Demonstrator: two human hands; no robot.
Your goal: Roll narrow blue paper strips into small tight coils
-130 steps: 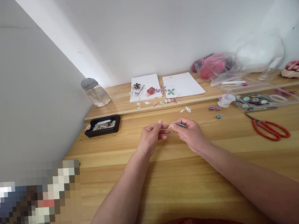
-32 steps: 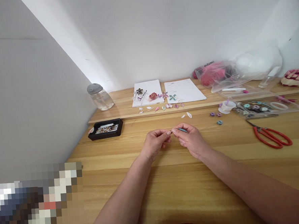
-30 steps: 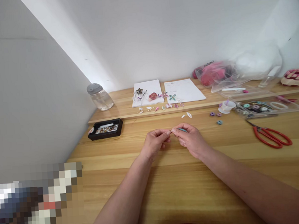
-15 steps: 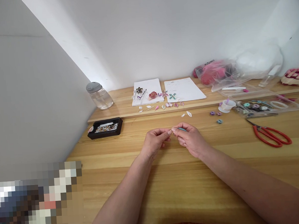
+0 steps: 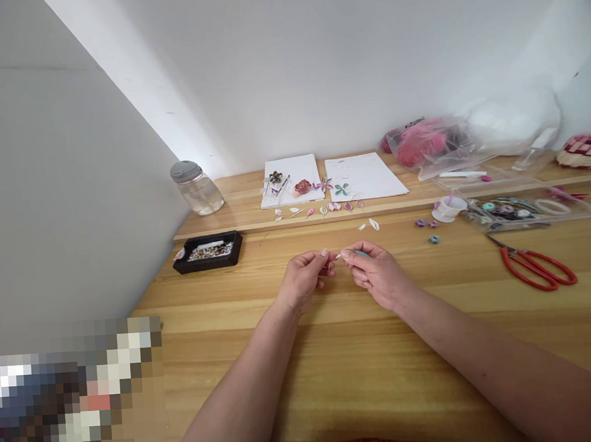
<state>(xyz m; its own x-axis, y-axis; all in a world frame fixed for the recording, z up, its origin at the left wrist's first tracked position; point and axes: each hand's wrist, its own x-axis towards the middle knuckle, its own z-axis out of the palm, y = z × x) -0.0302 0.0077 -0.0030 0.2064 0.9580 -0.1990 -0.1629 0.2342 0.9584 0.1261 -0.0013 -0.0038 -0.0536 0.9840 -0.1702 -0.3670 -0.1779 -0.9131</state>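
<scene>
Over the wooden table, my two hands meet almost fingertip to fingertip. My right hand (image 5: pixel 376 276) is closed in a pinch on a small white pointed piece (image 5: pixel 338 256), whose tip sticks out toward the left. A teal strip (image 5: pixel 360 253) shows along the same hand's fingers; how it joins the white piece is hidden. My left hand (image 5: pixel 303 275) has curled fingers, its thumb resting near the index finger close to that tip. Whatever it pinches is too small to make out. Two white leaf-shaped pieces (image 5: pixel 374 224) lie just beyond the hands.
Red-handled scissors (image 5: pixel 536 266), small spools (image 5: pixel 433 239) and a clear box of supplies (image 5: pixel 566 221) are at right. A black tray of beads (image 5: pixel 234 251) and a water bottle (image 5: pixel 198 193) stand left. Flower pieces (image 5: pixel 303 187) and paper sheets (image 5: pixel 365 170) lie on the raised ledge.
My left thumb has lifted and drawn back slightly from the right fingertips, and a small gap with the white tip now shows between the hands.
</scene>
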